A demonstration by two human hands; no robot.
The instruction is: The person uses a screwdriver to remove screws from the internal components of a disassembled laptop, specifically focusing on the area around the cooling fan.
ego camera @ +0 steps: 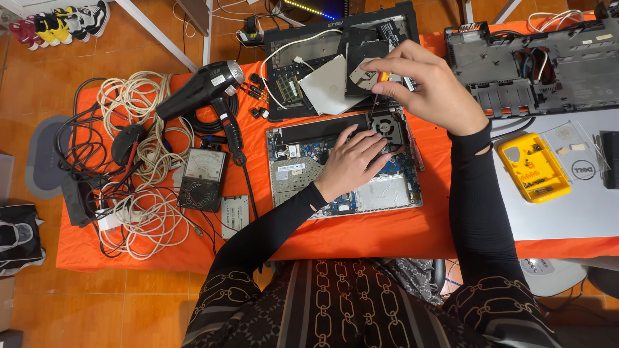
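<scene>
Head view, looking down on an orange table [361, 235]. At frame centre lies an opened laptop [345, 166] with its board and a round fan [385, 124] exposed. The left hand [351, 164] rests flat on the board, fingers loosely spread and grasping nothing, fingertips just beside the fan. The right hand [425, 87], upper centre of the frame, pinches a thin screwdriver [378, 92] with an orange grip between thumb and fingertips; its dark shaft points down, and the tip meets the laptop's upper edge near the fan. Both arms wear black sleeves.

Behind the laptop, at upper centre, sits a second opened chassis [335, 61] with a silver plate [327, 87] and a white cable. At upper right is a grey laptop base [548, 64]. At right, a yellow parts tray [533, 167] lies on a silver lid [567, 206]. Left of the laptop are a black hair dryer [201, 87], an analogue meter [202, 178] and a small flat silver drive [235, 214]. A tangle of white and black cables [135, 167] fills the table's left end. Shoes [58, 22] stand on the tiled floor at upper left, and a bag [19, 238] lies on the floor at the left edge.
</scene>
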